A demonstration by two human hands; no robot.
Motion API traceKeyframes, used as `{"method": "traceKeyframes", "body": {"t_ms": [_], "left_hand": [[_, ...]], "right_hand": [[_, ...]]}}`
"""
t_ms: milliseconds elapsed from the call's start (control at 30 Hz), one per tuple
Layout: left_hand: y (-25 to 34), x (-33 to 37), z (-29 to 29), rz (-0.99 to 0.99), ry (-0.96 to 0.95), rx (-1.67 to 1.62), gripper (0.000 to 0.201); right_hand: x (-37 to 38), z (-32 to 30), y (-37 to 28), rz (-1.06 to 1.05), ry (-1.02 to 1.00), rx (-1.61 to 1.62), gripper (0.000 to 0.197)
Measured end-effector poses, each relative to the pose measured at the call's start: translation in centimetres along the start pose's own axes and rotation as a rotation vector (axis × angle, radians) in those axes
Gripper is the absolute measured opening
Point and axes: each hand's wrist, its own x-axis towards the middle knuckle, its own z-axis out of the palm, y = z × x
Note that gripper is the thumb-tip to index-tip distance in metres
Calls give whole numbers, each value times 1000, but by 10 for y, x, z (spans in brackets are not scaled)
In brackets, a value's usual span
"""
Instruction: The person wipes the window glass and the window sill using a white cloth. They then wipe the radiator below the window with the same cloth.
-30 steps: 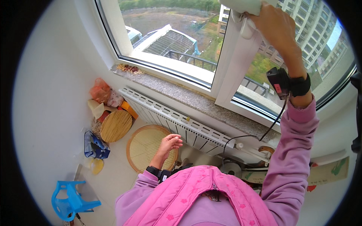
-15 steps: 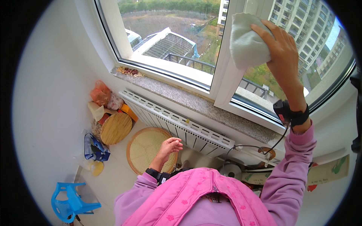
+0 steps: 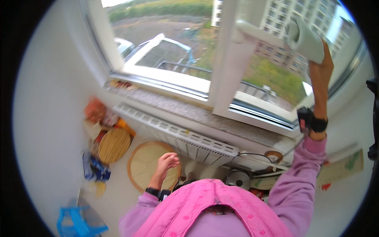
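Observation:
A pale whitish-green cloth [image 3: 303, 39] is bunched in my right hand [image 3: 323, 65], raised before the right window pane [image 3: 272, 75]. The hand is closed on the cloth, which hides most of its fingers. Left of the cloth, a white window handle [image 3: 258, 32] juts sideways from the white frame [image 3: 223, 79]. Low down, my left hand [image 3: 167, 162] hovers over the round woven tray [image 3: 148, 158], near the radiator [image 3: 177, 136]. Its fingers are curled together, with nothing visible in them.
Small dried items [image 3: 120, 84] lie at the left end of the stone sill [image 3: 158, 100]. Bags [image 3: 95, 110], a round wooden board [image 3: 114, 146] and a blue stool [image 3: 77, 221] stand along the left wall. A black cable [image 3: 256, 155] runs at the radiator's right end.
My right hand has carried the cloth rightward, off the window frame and over the pane, uncovering the handle. The whole view has shifted slightly. My left hand stays low, curled.

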Motion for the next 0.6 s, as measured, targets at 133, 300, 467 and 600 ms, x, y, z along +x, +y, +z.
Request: {"method": "traceKeyframes", "body": {"t_ms": [133,300,467,600], "left_hand": [[4,5,5,-40,-7,13,21],[6,14,13,-40,-28,9,18],[5,19,18,-61,-8,3,19],[2,20,17,-62,7,-1,19]], "right_hand": [[45,-29,18,24,247,-124,52],[103,-14,20,-243,574,-202,33],[87,27,14,-407,400,-313,33],[38,46,13,-446,271,-281,44]]}}
